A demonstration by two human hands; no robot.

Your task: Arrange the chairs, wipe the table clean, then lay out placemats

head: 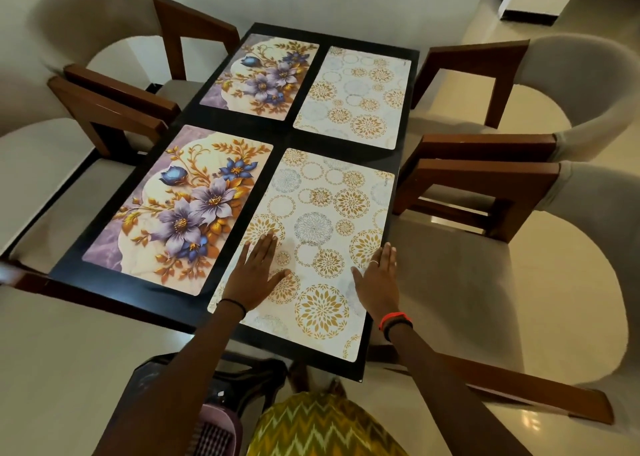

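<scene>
At lower centre, the left hand (258,275) and right hand (376,282) lie flat, fingers straight and gripping nothing, on the near mandala placemat (322,220). Left of it lies the near floral placemat (180,209). Toward the top of the frame, on the same black table (281,133), lie the far floral placemat (259,77) and the far mandala placemat (356,98).

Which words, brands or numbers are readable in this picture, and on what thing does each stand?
Nothing can be read for sure.
Near circle-pattern placemat: small mark by its right edge, too blurred to read.
Far circle-pattern placemat: tiny mark near its far right corner, too small to read.
Near floral placemat and far floral placemat: no text seen.
</scene>
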